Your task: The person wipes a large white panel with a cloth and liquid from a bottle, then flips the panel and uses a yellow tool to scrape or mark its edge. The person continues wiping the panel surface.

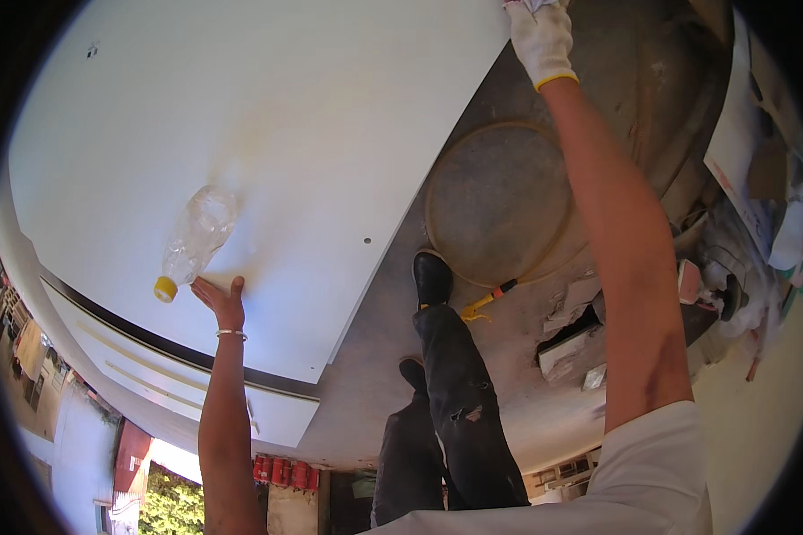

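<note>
A clear plastic bottle (200,230) with a yellow cap lies on its side on a large white panel (330,134). Just beside its neck is my bare left hand (223,305), fingers stretched out over the panel; whether the fingertips touch the bottle I cannot tell. A thin bracelet circles that wrist. My right hand (544,43), in a white knit glove with a yellow cuff, is at the panel's far right edge. Its fingers are closed on what looks like a pale cloth (535,4), partly cut off by the top of the picture.
A hose loop (430,201) with a yellow and orange spray nozzle (486,301) lies on the floor by my shoe. Broken slabs (569,343) and clutter are at the right. More white panels (152,366) sit below the large one.
</note>
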The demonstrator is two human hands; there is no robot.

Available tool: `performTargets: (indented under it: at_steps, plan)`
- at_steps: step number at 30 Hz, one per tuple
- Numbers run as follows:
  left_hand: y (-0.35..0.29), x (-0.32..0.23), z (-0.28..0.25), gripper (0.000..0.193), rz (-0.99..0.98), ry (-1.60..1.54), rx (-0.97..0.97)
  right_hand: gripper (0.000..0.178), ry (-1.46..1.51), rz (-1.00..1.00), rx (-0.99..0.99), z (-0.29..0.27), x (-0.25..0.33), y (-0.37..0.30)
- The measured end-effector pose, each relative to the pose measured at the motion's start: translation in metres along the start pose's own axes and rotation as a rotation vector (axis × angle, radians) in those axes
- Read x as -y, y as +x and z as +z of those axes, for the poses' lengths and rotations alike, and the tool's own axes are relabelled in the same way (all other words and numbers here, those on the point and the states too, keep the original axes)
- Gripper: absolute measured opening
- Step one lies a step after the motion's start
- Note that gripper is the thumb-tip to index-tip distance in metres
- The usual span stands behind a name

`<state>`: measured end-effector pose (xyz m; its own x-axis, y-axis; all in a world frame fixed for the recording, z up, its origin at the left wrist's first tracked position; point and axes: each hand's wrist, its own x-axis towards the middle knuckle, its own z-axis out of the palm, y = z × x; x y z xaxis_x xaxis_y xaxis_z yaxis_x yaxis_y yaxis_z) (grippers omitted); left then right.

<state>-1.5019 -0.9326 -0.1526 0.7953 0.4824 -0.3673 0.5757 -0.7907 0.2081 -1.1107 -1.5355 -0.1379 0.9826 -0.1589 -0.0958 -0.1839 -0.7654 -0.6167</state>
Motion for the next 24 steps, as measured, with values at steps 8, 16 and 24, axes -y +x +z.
performTargets:
  at_steps: [8, 16, 24]
  plan:
    - [-0.002, 0.002, 0.007, 0.132, 0.013, 0.032, -0.052, 0.032, -0.115, -0.642, 0.138, 0.019, 0.029, -0.145]
    - [-0.004, -0.003, 0.024, 0.126, -0.028, -0.009, -0.176, 0.051, 0.085, -0.562, -0.005, 0.062, -0.018, -0.144]
    - [0.004, -0.004, 0.04, 0.124, 0.044, -0.043, -0.292, 0.04, 0.425, -0.103, -0.229, 0.085, -0.045, -0.129]
